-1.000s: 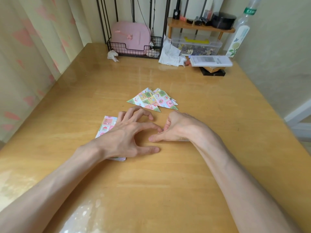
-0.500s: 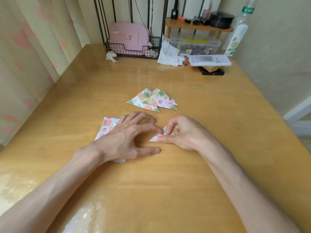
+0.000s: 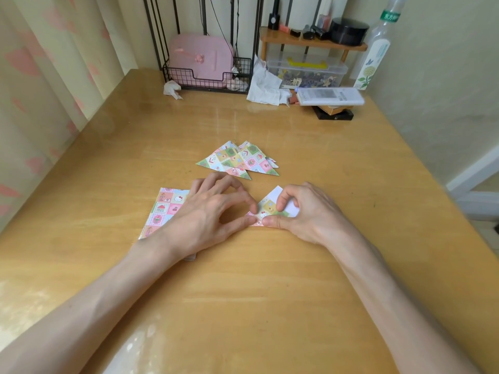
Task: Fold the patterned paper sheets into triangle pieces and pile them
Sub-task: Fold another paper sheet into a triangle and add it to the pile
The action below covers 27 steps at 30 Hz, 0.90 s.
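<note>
**A fold that could easily go crooked**

On the right hand (image 3: 307, 214), thumb and forefinger were curled tight, pinching a small half-folded piece (image 3: 266, 207) of pastel chequered paper. Its white underside was turned up behind them. The left hand (image 3: 208, 214) arched just beside it, with thumb and forefinger tips closed on the piece's left corner and the other fingers bent round nothing. The piece lay on the glossy honey-coloured wooden table (image 3: 270, 292), near the pile of folded patterned paper triangles (image 3: 232, 160), on the person's side of it.

To my eye the risk was a skewed fold. If the pinned corner slid on that slick top while the right hand pressed, the edges would not meet and the triangle would sit badly on the pile. The left wrist also lay over the flat stack of unfolded patterned sheets (image 3: 163, 209) and could drag the top one askew.

The crease itself was hidden under the right fingers. I could not tell how many sheets the stack held, and the forearm covered its near edge.
</note>
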Available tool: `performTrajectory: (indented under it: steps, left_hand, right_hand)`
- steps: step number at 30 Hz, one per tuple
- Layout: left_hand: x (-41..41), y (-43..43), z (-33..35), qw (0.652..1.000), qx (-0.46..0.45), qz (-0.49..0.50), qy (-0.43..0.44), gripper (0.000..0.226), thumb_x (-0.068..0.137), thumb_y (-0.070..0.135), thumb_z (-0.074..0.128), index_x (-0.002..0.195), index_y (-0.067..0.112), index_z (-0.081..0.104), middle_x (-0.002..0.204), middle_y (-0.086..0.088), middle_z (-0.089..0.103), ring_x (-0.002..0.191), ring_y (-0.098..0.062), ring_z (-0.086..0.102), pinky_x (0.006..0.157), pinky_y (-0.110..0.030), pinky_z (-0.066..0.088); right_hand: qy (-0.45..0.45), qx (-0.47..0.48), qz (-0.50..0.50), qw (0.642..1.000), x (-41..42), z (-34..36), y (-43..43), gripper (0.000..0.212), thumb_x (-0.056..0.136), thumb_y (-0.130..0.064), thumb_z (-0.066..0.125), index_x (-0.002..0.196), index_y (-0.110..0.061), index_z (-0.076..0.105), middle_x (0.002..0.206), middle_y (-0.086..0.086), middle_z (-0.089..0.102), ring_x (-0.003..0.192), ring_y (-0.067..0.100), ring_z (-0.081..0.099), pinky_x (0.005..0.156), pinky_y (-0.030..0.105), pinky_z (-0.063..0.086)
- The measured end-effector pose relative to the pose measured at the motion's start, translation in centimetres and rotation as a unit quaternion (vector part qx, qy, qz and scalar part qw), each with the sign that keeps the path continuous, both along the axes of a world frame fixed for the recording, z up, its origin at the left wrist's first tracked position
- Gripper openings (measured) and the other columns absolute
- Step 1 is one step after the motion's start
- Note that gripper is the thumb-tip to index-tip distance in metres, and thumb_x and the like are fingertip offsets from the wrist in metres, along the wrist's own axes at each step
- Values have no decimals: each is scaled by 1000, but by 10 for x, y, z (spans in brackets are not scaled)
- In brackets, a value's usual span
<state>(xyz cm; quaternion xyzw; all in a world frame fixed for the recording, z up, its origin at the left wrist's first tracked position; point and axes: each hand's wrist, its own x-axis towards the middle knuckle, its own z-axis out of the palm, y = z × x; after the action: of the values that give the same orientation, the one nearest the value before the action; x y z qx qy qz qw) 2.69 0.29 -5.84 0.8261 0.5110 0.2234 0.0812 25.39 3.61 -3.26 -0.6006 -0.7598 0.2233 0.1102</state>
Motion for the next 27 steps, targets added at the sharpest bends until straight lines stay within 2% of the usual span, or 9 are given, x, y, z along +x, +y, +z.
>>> performTrajectory:
  steps: [3,9,11,16,20,24,27]
  left_hand:
    - [0,-1,-2,1000,1,10,-6,25,94,65,53,108,49,66,117,19,47,126,-13,39,100,-34,29]
    - [0,-1,-3,1000,-5,15,-13,23,93,64,56,108,50,66,118,19,46,127,-14,39,97,-33,27]
    - [0,-1,-3,1000,-7,15,-17,23,93,64,56,108,50,66,118,19,46,128,-14,38,98,-33,27]
    - [0,-1,-2,1000,-5,19,-20,20,92,63,59,105,50,67,118,20,46,129,-14,36,98,-31,24]
    - [0,-1,-2,1000,-6,17,-20,19,93,62,60,105,50,67,118,19,46,130,-15,35,100,-34,26]
    - [0,-2,-3,1000,-3,19,-23,19,93,62,60,105,50,67,118,19,45,130,-15,36,99,-33,26]
    - [1,-3,-4,999,3,20,-26,20,94,62,59,106,48,67,118,18,46,131,-16,38,101,-37,29]
  right_hand:
    - [10,4,-5,1000,10,-1,-1,46,65,-67,83,90,-35,60,93,-16,45,99,12,50,84,28,33]
    - [-3,-2,-7,1000,16,-2,2,55,64,-69,82,99,-36,56,102,-16,46,110,11,43,94,29,32]
    - [7,-21,-19,1000,23,0,3,55,63,-66,83,98,-36,55,99,-19,44,109,12,42,93,30,34]
    - [-43,-19,-24,999,27,2,6,55,63,-71,80,91,-35,49,103,-13,48,109,14,41,90,32,27]
    - [0,-43,-47,998,38,6,5,48,65,-58,87,90,-35,53,95,-18,43,103,13,43,91,33,34]
    - [-32,-27,-43,998,40,5,6,49,66,-61,86,92,-36,54,96,-17,45,104,13,42,89,32,28]
    - [26,-38,-46,998,44,5,5,51,62,-60,88,98,-39,59,94,-13,46,96,11,43,86,31,33]
